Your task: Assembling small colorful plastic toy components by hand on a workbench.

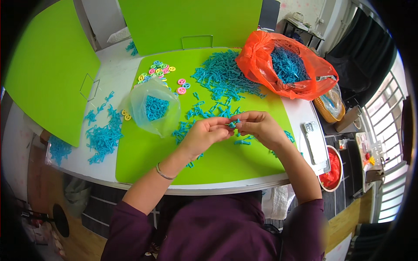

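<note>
My left hand [207, 135] and my right hand [260, 127] meet over the green mat [209, 167], fingertips pinched together. Between them is a small teal plastic piece [233, 124], partly hidden by the fingers; its exact shape is too small to tell. Loose teal plastic pieces [213, 109] lie on the mat just beyond my hands, and a few more lie beneath them. A large heap of the same teal pieces [226, 71] spreads farther back. Left of my hands stands an open translucent bag [136, 111] with small teal pieces inside.
A red plastic bag [257, 74] full of teal pieces sits at the back right. Pastel rings [181, 90] lie at the back left. Another teal pile [104, 135] is on the white table's left side. Green upright boards [48, 74] border the left and back. A white case [314, 143] lies right.
</note>
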### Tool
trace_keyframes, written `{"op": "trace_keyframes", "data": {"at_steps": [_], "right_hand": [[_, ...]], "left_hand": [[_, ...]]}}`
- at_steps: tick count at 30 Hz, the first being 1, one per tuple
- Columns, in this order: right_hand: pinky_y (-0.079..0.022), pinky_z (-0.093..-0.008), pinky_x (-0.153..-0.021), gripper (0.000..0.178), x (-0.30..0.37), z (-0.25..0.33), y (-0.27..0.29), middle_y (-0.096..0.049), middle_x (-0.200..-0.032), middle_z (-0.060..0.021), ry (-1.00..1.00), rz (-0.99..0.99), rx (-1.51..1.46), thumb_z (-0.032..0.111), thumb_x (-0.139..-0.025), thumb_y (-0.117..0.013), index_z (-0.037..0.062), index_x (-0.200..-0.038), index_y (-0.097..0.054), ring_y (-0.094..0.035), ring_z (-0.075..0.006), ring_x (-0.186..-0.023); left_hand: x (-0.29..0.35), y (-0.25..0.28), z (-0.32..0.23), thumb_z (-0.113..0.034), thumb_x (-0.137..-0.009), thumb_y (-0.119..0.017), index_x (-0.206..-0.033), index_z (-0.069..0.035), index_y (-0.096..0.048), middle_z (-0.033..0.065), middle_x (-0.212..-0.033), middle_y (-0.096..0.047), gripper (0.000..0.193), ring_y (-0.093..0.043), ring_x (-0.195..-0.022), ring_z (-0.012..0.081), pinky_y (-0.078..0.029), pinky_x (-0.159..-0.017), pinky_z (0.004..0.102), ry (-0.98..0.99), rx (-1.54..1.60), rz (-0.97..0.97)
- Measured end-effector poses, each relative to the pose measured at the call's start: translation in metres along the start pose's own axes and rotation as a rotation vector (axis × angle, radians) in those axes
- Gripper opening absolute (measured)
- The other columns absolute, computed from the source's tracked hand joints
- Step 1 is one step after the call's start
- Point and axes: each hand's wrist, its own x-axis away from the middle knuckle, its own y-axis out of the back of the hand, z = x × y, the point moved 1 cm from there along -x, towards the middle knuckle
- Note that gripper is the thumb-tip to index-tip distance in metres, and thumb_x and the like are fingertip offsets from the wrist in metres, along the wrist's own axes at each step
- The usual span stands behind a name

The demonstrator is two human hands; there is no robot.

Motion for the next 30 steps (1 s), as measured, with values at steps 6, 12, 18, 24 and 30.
{"op": "trace_keyframes", "data": {"at_steps": [6, 12, 18, 24, 30], "right_hand": [[-0.051, -0.0249, -0.072, 0.025, 0.003, -0.008, -0.015, -0.065, -0.091, -0.0107, -0.069, -0.034, -0.193, 0.008, -0.086, -0.059, -0.003, -0.108, -0.059, -0.062, -0.0149, -0.077], [-0.052, -0.0258, -0.069, 0.015, 0.001, -0.017, -0.02, -0.065, -0.088, -0.0126, 0.032, -0.045, -0.296, 0.006, -0.087, -0.056, -0.0028, -0.1, -0.058, -0.062, -0.0168, -0.076], [-0.052, -0.026, -0.068, 0.012, 0.002, -0.017, -0.025, -0.065, -0.086, -0.0121, 0.016, -0.016, -0.331, 0.005, -0.087, -0.056, -0.002, -0.096, -0.058, -0.063, -0.0166, -0.073], [-0.052, -0.026, -0.069, 0.011, 0.005, -0.017, -0.028, -0.064, -0.085, -0.0115, 0.028, -0.06, -0.269, 0.005, -0.087, -0.056, -0.0025, -0.095, -0.058, -0.063, -0.0164, -0.073], [-0.052, -0.0266, -0.067, 0.008, 0.008, -0.022, -0.035, -0.064, -0.084, -0.0111, 0.034, -0.092, -0.306, 0.004, -0.087, -0.056, -0.0019, -0.092, -0.058, -0.062, -0.0168, -0.072]], "left_hand": [[0.004, 0.009, 0.005, -0.009, -0.088, -0.057, -0.113, -0.007, -0.055, 0.0038, -0.101, -0.062, 0.026, -0.059, -0.097, 0.0156, -0.05, -0.084, 0.0283, 0.096, 0.336, -0.102], [0.005, 0.009, 0.01, -0.009, -0.086, -0.059, -0.105, -0.009, -0.059, 0.0049, -0.101, -0.063, 0.019, -0.061, -0.093, 0.0172, -0.051, -0.084, 0.0322, 0.141, 0.529, -0.113], [0.003, 0.01, 0.014, -0.007, -0.086, -0.059, -0.102, -0.008, -0.061, 0.0068, -0.102, -0.063, 0.017, -0.062, -0.093, 0.0187, -0.052, -0.085, 0.0339, 0.116, 0.579, -0.072], [0.003, 0.007, 0.016, -0.002, -0.085, -0.058, -0.099, -0.006, -0.062, 0.0083, -0.099, -0.064, 0.015, -0.062, -0.09, 0.0186, -0.053, -0.082, 0.033, 0.004, 0.452, -0.113], [0.007, 0.002, 0.016, 0.002, -0.082, -0.06, -0.092, 0.003, -0.064, 0.0094, -0.09, -0.066, 0.011, -0.063, -0.08, 0.0136, -0.054, -0.075, 0.0268, -0.343, -0.113, -0.253]]}}
